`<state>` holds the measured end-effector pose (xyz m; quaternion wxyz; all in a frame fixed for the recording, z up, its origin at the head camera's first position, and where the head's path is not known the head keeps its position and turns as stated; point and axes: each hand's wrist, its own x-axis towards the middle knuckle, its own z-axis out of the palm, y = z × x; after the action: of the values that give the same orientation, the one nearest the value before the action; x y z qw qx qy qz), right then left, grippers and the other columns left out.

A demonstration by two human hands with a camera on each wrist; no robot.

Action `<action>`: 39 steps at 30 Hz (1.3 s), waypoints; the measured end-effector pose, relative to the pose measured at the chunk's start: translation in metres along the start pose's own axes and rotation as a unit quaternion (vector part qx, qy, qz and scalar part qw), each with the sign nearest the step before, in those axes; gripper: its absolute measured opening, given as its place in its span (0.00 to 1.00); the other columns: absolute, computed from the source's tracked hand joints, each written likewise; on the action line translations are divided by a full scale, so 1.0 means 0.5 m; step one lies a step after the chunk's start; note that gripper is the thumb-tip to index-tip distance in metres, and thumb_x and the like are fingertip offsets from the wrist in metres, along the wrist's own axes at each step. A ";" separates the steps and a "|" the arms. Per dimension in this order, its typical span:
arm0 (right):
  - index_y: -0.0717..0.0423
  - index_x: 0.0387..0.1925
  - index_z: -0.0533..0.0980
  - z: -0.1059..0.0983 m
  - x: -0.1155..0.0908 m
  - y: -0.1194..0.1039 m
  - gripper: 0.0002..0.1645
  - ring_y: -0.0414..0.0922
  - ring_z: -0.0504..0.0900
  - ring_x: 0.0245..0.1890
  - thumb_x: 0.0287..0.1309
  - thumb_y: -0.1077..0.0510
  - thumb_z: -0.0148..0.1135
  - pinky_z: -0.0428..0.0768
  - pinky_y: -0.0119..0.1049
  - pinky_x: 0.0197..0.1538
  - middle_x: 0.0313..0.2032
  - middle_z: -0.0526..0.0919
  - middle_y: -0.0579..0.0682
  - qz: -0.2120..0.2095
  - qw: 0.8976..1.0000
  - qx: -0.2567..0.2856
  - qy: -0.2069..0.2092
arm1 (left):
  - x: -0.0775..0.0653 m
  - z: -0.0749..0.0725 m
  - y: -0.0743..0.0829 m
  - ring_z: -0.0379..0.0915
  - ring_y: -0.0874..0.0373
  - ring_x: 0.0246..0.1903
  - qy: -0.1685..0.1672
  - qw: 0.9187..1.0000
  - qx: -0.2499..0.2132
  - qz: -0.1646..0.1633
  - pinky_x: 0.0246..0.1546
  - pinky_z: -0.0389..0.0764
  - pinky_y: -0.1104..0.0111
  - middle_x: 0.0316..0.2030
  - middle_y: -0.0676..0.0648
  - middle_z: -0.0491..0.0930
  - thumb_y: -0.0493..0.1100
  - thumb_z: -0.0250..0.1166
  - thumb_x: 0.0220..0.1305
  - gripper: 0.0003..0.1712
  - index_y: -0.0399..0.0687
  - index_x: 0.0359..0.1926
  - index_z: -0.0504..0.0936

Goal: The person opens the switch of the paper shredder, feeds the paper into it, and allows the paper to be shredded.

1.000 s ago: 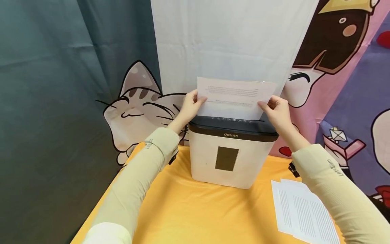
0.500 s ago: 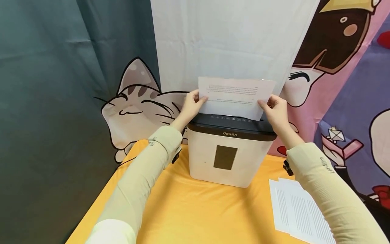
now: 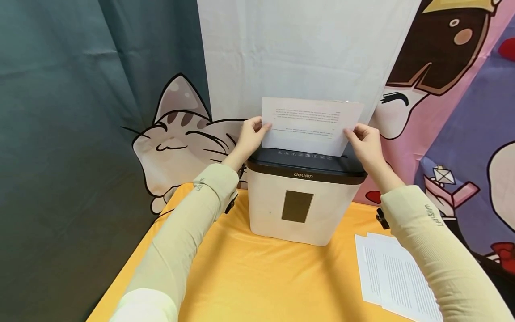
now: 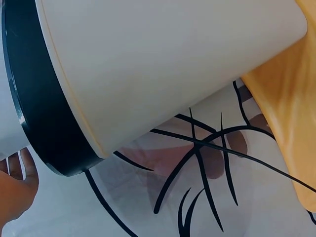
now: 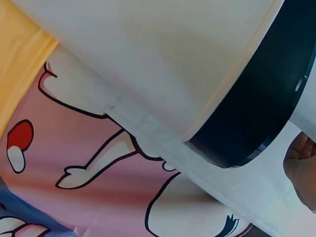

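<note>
1. Head view: A person's left hand is pinching the left edge of a printed sheet between thumb and fingers, while the right hand is pinching its right edge
2. Head view: The sheet is standing between the hands, neither hand being clearly nearer; its visible long axis is running left to right, apparently parallel to the slot of a white deli paper shredder, the alignment that seems to matter most. Its lower edge is meeting the slot; how much is inside, I cannot tell
3. Head view: Loose printed pages are lying on the yellow tablecloth, partly behind the right sleeve
4. Left wrist view: The left fingers are reaching the sheet beside the shredder's black lid; the thumb is not showing
5. Right wrist view: The right hand is appearing beside the lid, cropped, its grip unclear here
</note>
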<state>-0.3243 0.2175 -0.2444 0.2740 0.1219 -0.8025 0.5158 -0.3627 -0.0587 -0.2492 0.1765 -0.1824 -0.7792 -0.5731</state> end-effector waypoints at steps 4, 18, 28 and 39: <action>0.71 0.30 0.73 -0.005 0.001 0.006 0.16 0.34 0.65 0.24 0.55 0.57 0.56 0.65 0.23 0.27 0.20 0.73 0.33 0.007 1.000 -0.006 0.001 | 0.003 0.000 -0.001 0.71 0.58 0.30 0.012 1.000 -0.002 0.007 0.32 0.70 0.75 0.35 0.37 0.79 0.41 0.57 0.59 0.12 0.34 0.39 0.77; 0.68 0.32 0.73 0.008 -0.017 0.033 0.11 0.30 0.66 0.23 0.56 0.61 0.55 0.65 0.21 0.28 0.24 0.78 0.50 -0.007 0.994 -0.106 -0.028 | 0.002 -0.007 -0.006 0.66 0.62 0.26 0.021 0.999 0.028 0.012 0.28 0.66 0.78 0.30 0.38 0.78 0.40 0.58 0.58 0.11 0.33 0.35 0.78; 0.66 0.28 0.74 0.006 -0.025 0.034 0.14 0.36 0.65 0.23 0.56 0.56 0.54 0.64 0.26 0.29 0.26 0.76 0.58 0.000 0.984 -0.179 -0.011 | -0.004 0.002 -0.013 0.67 0.60 0.26 0.025 0.998 0.062 -0.008 0.28 0.66 0.78 0.30 0.40 0.78 0.41 0.58 0.58 0.11 0.35 0.35 0.79; 0.65 0.25 0.74 0.007 -0.033 0.047 0.10 0.33 0.66 0.21 0.52 0.59 0.58 0.65 0.27 0.29 0.25 0.79 0.60 -0.011 0.976 -0.216 -0.020 | -0.013 0.009 -0.025 0.71 0.55 0.29 0.011 0.996 0.092 -0.001 0.30 0.67 0.78 0.31 0.39 0.80 0.39 0.58 0.58 0.10 0.34 0.35 0.79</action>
<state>-0.3230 0.2232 -0.2725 0.2831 0.0788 -0.8988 0.3252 -0.3634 -0.0583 -0.2641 0.2006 -0.1577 -0.8269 -0.5011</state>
